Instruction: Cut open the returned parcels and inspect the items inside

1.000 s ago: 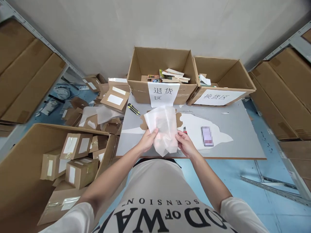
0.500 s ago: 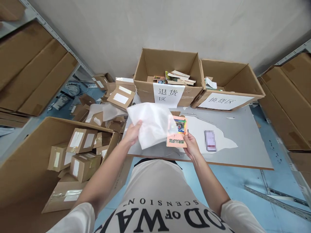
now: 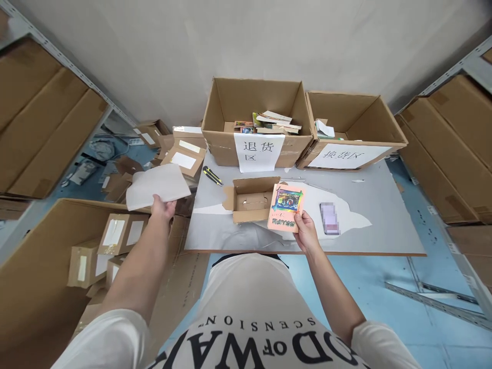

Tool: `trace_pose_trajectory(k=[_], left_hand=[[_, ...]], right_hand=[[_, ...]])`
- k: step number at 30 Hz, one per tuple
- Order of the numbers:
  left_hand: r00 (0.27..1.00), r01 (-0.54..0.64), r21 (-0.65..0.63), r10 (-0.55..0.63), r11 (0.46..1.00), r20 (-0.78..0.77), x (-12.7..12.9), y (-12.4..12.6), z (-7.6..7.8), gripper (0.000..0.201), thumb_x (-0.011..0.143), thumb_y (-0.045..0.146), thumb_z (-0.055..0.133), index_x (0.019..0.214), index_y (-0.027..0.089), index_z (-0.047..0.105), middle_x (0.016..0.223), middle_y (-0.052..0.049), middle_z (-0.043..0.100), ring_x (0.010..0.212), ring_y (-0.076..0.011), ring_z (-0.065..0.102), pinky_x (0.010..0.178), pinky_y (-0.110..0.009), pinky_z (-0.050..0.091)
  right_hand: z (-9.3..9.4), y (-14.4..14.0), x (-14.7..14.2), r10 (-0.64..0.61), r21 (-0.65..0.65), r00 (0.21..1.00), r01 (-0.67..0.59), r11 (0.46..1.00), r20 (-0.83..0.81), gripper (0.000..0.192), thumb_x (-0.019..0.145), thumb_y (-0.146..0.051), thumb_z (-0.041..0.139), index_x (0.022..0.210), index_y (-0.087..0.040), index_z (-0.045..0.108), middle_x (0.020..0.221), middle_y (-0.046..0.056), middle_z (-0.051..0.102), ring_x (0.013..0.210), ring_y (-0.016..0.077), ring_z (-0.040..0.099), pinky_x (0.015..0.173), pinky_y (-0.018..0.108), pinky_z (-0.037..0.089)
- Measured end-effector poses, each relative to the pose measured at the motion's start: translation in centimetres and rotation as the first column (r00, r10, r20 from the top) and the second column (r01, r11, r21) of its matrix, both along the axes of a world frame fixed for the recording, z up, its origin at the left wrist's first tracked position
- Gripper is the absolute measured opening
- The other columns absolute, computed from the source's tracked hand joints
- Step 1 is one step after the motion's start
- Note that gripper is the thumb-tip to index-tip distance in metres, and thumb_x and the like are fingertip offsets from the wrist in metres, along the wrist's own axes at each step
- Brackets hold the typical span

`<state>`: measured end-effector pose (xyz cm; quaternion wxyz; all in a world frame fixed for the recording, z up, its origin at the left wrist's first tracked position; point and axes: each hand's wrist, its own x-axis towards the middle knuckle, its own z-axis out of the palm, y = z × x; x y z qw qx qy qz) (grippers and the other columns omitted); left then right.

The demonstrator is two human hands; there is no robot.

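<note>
My right hand (image 3: 306,230) grips the lower right edge of a thin pink book (image 3: 277,223) with a shiny coloured picture on its cover. The book is held tilted above the table, beside a small opened cardboard box (image 3: 251,215) with nothing in it. Out to the left, my left hand (image 3: 163,209) has its fingers at the near edge of a white foam wrapping sheet (image 3: 157,184). That sheet spreads over the pile of discarded cartons, past the table's left end. A yellow and black utility knife (image 3: 212,176) lies on the table near the small box.
Two large cartons with handwritten paper labels stand along the back: the left carton (image 3: 219,148) holds several books, the right carton (image 3: 394,136) some papers. A phone (image 3: 329,219) lies on the table (image 3: 392,225). At lower left, a big carton (image 3: 38,256) contains several small boxes.
My left hand has carried the foam sheet leftward, away from the book and off the table. The book's cover, the small box and the knife are now uncovered.
</note>
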<state>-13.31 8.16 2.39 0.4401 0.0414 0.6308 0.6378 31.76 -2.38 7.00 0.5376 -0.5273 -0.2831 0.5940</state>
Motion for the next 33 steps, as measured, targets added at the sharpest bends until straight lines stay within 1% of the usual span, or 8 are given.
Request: trace_pose_trajectory(k=[5,9,13,16,21,26,30,33], left_hand=[[0.990,0.083,-0.172,-0.061,0.982,0.130,1.6,-0.2,1.3,0.087,0.086,0.071,0.024,0.133,0.000,0.038,0.143,-0.029,0.036,0.138,-0.0306,0.032,0.108,-0.044,0.034],[0.942,0.262,-0.005,-0.257,0.965,-0.217,7.2,0.4,5.2,0.061,0.089,0.055,0.045,0.132,0.013,0.041,0.141,-0.015,0.045,0.133,-0.0223,0.040,0.109,-0.042,0.033],[0.463,0.866,0.115,-0.692,0.487,-0.554,14.4,-0.1,10.3,0.058,0.069,0.041,0.074,0.120,0.017,0.059,0.124,-0.010,0.062,0.114,-0.0230,0.058,0.103,-0.042,0.041],[0.158,0.986,0.048,-0.813,0.158,-0.560,18.7,-1.1,12.9,0.053,0.067,0.040,0.074,0.115,0.018,0.065,0.111,-0.010,0.069,0.101,-0.0250,0.065,0.089,-0.040,0.050],[-0.121,0.992,-0.091,-0.850,-0.087,-0.513,21.6,-3.1,12.9,0.030,0.071,0.045,0.069,0.075,0.016,0.073,0.063,-0.001,0.068,0.060,-0.0150,0.062,0.054,-0.022,0.046],[0.154,0.984,0.116,-0.970,0.134,-0.187,21.6,-5.4,10.3,0.044,0.073,0.053,0.068,0.089,0.012,0.070,0.082,-0.008,0.072,0.071,-0.0179,0.067,0.059,-0.024,0.050],[0.473,0.859,0.193,-0.879,0.474,0.056,22.4,-7.6,8.1,0.049,0.067,0.053,0.074,0.097,0.014,0.067,0.091,-0.008,0.072,0.081,-0.0195,0.069,0.069,-0.028,0.055],[0.570,0.779,0.222,-0.810,0.586,0.137,23.4,-9.0,7.0,0.049,0.067,0.051,0.075,0.099,0.016,0.067,0.092,-0.007,0.072,0.087,-0.0197,0.069,0.073,-0.029,0.056]], right_hand=[[0.0,0.5,0.1,0.066,-0.022,0.997,-0.065,0.998,0.046,0.041,0.072,-0.057,0.066,0.099,-0.027,0.059,0.093,0.001,0.071,0.079,0.0195,0.067,0.065,0.032,0.054],[1.6,2.0,0.7,0.214,-0.001,0.960,-0.217,0.976,0.178,0.037,0.073,-0.055,0.066,0.093,-0.024,0.064,0.089,0.001,0.071,0.078,0.0187,0.066,0.068,0.031,0.053],[5.0,4.5,1.2,0.465,-0.008,0.822,-0.490,0.872,0.331,0.040,0.072,-0.047,0.070,0.103,-0.021,0.071,0.094,0.002,0.072,0.081,0.0205,0.066,0.070,0.031,0.053],[7.4,6.4,1.1,0.619,-0.042,0.659,-0.670,0.741,0.427,0.040,0.070,-0.043,0.073,0.103,-0.021,0.073,0.091,0.002,0.074,0.077,0.0208,0.066,0.065,0.030,0.053],[9.7,8.7,0.8,0.645,-0.050,0.502,-0.766,0.641,0.577,0.039,0.059,-0.038,0.081,0.093,-0.019,0.077,0.080,0.003,0.074,0.071,0.0199,0.065,0.062,0.028,0.052],[9.1,8.3,1.9,0.353,0.111,0.846,-0.427,0.897,0.400,0.060,0.067,-0.047,0.075,0.121,-0.022,0.063,0.095,0.006,0.073,0.081,0.0198,0.067,0.071,0.032,0.054],[5.9,5.1,0.9,0.382,0.052,0.921,-0.386,0.921,0.076,0.067,0.067,-0.056,0.073,0.125,-0.027,0.056,0.111,0.008,0.070,0.090,0.0216,0.068,0.077,0.036,0.055],[3.3,2.4,-0.9,0.375,-0.026,0.926,-0.375,0.927,0.029,0.055,0.067,-0.054,0.074,0.112,-0.024,0.063,0.099,0.006,0.073,0.081,0.0203,0.069,0.073,0.034,0.055]])
